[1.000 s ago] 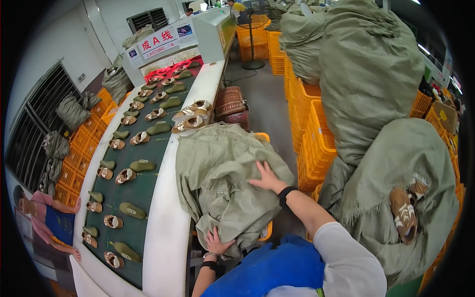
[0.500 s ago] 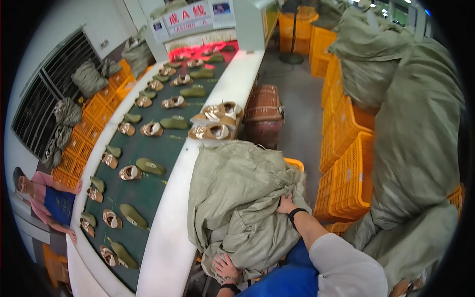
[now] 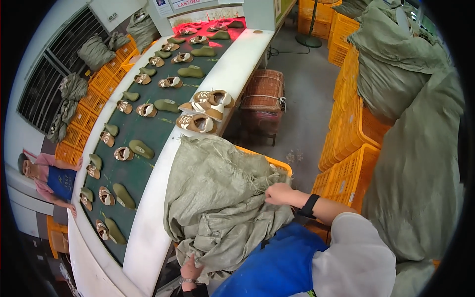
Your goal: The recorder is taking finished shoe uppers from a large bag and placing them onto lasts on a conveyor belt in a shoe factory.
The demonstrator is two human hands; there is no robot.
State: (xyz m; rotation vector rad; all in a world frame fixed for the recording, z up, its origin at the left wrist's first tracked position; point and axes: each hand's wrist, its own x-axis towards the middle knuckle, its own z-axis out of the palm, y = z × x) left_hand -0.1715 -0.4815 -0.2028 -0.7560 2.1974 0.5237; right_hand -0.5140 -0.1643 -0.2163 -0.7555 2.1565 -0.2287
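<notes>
Woven grey-green plastic sack, crumpled and frayed at the top edge, is sitting in the orange slatted plastic crate just beside the white rim of the conveyor, spilling over it on the belt side. Person in the blue apron is working it with both hands. Right hand is closed, pinching a fold of the fabric near the frayed mouth on the crate side. Left hand is down low at the near edge, fingers curled into the bottom folds, gripping the cloth.

Judging by the grips, the sack is being handled by its mouth: one hand high at the opening, one low at the base. Contents are not visible, so cannot tell how full it is. Next move looks to need both grips kept firm and the fabric pulled clear of the crate rim, since the frayed threads could snag on it.

Further out: dark green conveyor belt is carrying rows of tan-and-white shoes and olive-green shoe lasts. Brown wicker basket is standing on the floor beyond the crate. Stacked orange crates and bulging grey-green sacks are filling the right side. Another person in a pink top is standing across the belt.
</notes>
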